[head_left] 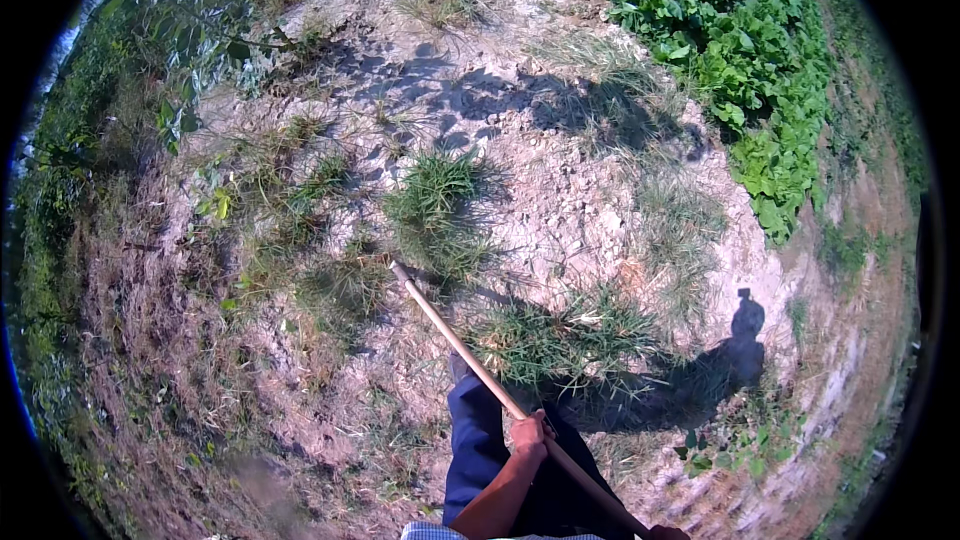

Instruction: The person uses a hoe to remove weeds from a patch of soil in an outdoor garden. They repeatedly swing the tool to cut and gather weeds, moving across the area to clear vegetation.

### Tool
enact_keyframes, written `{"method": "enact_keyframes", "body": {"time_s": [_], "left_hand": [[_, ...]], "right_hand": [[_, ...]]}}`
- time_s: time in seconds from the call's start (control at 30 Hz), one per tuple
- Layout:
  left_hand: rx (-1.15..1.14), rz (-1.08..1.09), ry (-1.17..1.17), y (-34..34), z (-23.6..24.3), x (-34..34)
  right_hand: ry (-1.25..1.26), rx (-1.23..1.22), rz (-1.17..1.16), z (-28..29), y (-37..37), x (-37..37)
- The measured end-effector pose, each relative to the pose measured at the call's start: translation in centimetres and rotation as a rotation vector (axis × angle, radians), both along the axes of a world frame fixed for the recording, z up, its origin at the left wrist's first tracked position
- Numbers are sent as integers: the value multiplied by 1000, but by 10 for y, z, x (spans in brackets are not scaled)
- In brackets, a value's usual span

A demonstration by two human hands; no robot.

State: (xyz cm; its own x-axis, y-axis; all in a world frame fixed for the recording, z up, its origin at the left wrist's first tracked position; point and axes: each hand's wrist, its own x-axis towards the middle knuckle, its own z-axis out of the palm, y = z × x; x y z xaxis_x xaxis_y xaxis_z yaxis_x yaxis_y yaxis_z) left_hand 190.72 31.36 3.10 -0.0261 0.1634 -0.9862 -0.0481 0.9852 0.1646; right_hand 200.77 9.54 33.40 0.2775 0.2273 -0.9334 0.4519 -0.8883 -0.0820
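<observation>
A long wooden tool handle point(463, 348) slants from the lower right up to the weeds left of centre. My left hand point(530, 434) is closed around its lower middle. At the bottom edge my right hand point(667, 533) shows only in part, closed at the handle's near end. The far end of the tool meets the ground beside a grass tuft point(435, 188); I cannot make out its head among dry grass. A wider grass clump point(570, 340) lies just right of the handle. My dark trouser legs point(474, 435) are below it.
Leafy green crop plants point(755, 60) fill the upper right. Pale, cloddy soil point(560, 195) lies in the middle. A leafy branch point(215, 40) hangs at the upper left. Dry weeds point(150, 330) cover the left side, and my shadow point(735, 350) falls to the right.
</observation>
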Motion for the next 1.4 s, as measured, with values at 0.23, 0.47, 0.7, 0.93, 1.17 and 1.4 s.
{"method": "enact_keyframes", "body": {"time_s": [0.23, 0.47, 0.7, 0.93, 1.17, 1.4], "left_hand": [[222, 82, -31, 70, 11, -22], [317, 71, -52, 121, 14, -29], [9, -66, -47, 11, 14, 34], [-79, 154, -161, 9, 26, 22], [213, 207, -47, 95, 11, -25], [-50, 99, -115, -6, 36, 58]], "right_hand": [[52, -116, 165, -76, 6, 1], [96, -76, 103, -66, 68, 6], [-24, -215, -56, 23, 24, 29], [-20, -227, 157, -13, -23, 50], [91, -44, 193, -73, 34, 22], [-114, -273, 182, 20, -19, 69]]}}
